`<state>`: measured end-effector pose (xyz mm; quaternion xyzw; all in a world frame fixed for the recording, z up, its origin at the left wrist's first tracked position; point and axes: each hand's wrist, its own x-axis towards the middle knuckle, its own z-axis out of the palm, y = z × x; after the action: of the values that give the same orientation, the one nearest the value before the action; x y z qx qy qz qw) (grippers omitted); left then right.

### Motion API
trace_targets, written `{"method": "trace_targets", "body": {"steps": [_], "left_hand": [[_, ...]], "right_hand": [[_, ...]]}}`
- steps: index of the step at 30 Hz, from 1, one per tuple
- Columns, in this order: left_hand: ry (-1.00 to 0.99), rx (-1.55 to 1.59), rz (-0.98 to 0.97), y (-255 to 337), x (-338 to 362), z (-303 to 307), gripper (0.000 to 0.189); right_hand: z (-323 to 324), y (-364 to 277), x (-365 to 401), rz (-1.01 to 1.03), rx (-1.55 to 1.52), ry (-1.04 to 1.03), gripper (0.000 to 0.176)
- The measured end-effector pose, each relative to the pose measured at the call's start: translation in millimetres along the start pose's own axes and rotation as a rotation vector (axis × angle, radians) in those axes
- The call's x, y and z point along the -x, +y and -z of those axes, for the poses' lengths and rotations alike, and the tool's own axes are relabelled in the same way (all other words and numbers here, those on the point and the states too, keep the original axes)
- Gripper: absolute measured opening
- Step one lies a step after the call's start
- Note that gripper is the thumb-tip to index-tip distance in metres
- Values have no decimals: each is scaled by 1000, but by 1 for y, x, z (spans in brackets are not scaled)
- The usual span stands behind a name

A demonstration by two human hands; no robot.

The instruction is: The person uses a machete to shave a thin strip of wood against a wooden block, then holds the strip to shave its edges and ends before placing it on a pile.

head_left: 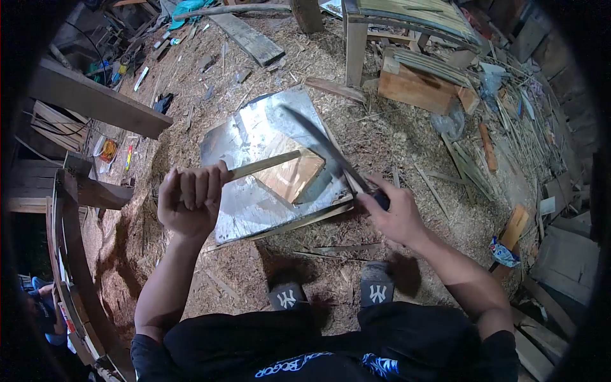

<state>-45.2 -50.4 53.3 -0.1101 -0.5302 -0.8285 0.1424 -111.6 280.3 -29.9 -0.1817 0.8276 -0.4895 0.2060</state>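
Note:
My left hand is closed in a fist round one end of a wooden stick, which points right with its far end over a square wooden block. The block lies on a shiny metal sheet on the ground before my feet. In my right hand is the dark handle of a machete. Its long blade slants up and left, past the far end of the stick and across the block's right corner. The blade is slightly blurred.
Wood shavings cover the ground all round. A plank lies beyond the metal sheet, and a wooden bench stands at the far right. A thick beam juts in from the left. Another person is at the lower left edge.

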Motion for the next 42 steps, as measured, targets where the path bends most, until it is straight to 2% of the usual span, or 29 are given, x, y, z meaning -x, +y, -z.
{"method": "trace_targets", "body": {"steps": [1, 2, 4, 5, 8, 9, 11, 12, 14, 15, 17, 18, 19, 20, 22, 23, 24, 26, 28, 29, 31, 32, 34, 36, 38, 39, 42], "left_hand": [[58, 12, 23, 0, -1, 4, 56], [60, 15, 17, 0, -2, 7, 56], [129, 114, 35, -1, -6, 10, 57], [189, 183, 59, 0, -9, 9, 59], [228, 311, 89, -4, -12, 24, 60], [318, 299, 88, -4, -15, 19, 61], [369, 352, 96, -5, -18, 22, 61], [423, 401, 114, -5, -19, 23, 61], [416, 383, 92, -5, -20, 22, 60], [436, 390, 104, -6, -21, 25, 60], [520, 403, 119, -2, -22, 22, 59], [516, 409, 103, -2, -25, 25, 59], [481, 429, 91, -3, -25, 30, 59], [448, 448, 84, -4, -25, 33, 59], [485, 452, 85, -2, -28, 30, 59], [457, 464, 90, -1, -30, 31, 58], [431, 475, 95, 0, -31, 32, 58], [419, 490, 91, 2, -35, 29, 58], [409, 498, 84, 5, -39, 28, 57], [411, 507, 85, 5, -41, 28, 58], [399, 539, 89, 5, -44, 32, 58], [403, 537, 84, 6, -45, 32, 58], [411, 568, 69, 7, -47, 29, 58], [457, 594, 71, 8, -47, 25, 58], [389, 606, 70, 8, -47, 28, 58], [228, 606, 57, 9, -46, 31, 56], [348, 434, 88, 3, -46, 30, 52]], "right_hand": [[-7, 16, -4, 152, -6, 184, 41], [-4, 28, -5, 155, 0, 184, 41], [12, 38, -13, -28, 135, 209, 37], [15, 56, -18, 7, 157, 252, 34], [27, 103, -30, -103, 350, 268, 36], [29, 118, -32, -94, 357, 273, 36], [29, 149, -33, -79, 648, 359, 40], [31, 161, -33, -71, 651, 363, 40], [36, 174, -33, -293, 676, 175, 43], [37, 164, -26, -312, 663, 161, 43], [29, 182, -18, -278, 731, 213, 42], [30, 174, -21, -253, 795, 256, 42], [35, 166, -24, -367, 758, 141, 40], [39, 159, -29, -362, 768, 144, 40], [46, 140, -37, -349, 713, -16, 36], [49, 139, -43, -148, 617, 5, 31], [51, 130, -52, -143, 623, 6, 31], [49, 98, -76, 159, 436, -15, 30], [45, 39, -89, 308, 313, -2, 33], [41, 15, -97, 315, 314, -7, 33], [30, -26, -108, 165, 57, -97, 35], [25, -45, -109, 168, 58, -102, 35], [14, -73, -111, 25, -233, -290, 35], [4, -77, -113, 33, -306, -352, 31], [-6, -76, -112, 112, -425, -337, 27], [-8, -78, -110, 90, -472, -309, 23], [-5, -71, -115, 89, -468, -281, 22]]}}
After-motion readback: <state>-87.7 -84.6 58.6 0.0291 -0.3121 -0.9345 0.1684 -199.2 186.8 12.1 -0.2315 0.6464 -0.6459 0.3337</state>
